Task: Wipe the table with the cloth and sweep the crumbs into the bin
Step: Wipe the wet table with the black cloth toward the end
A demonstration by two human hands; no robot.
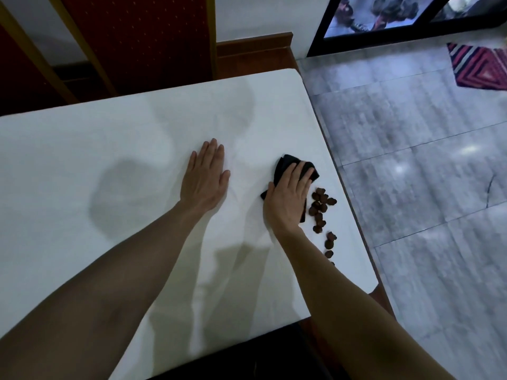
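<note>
A black cloth (285, 163) lies bunched on the white table (109, 149) near its right edge. My right hand (288, 196) presses flat on top of the cloth and covers most of it. Several dark brown crumbs (321, 208) lie in a loose line just right of the cloth, running toward me along the table's right edge. My left hand (204, 176) rests flat on the tabletop, palm down, fingers together, holding nothing, a short way left of the cloth. No bin is in view.
The table's right edge (348, 193) drops to a grey tiled floor (425, 160). A striped red mat (480, 67) lies far right on the floor. Red chair backs (137, 37) stand behind the table. A dark glass door frame (321, 26) is at the back.
</note>
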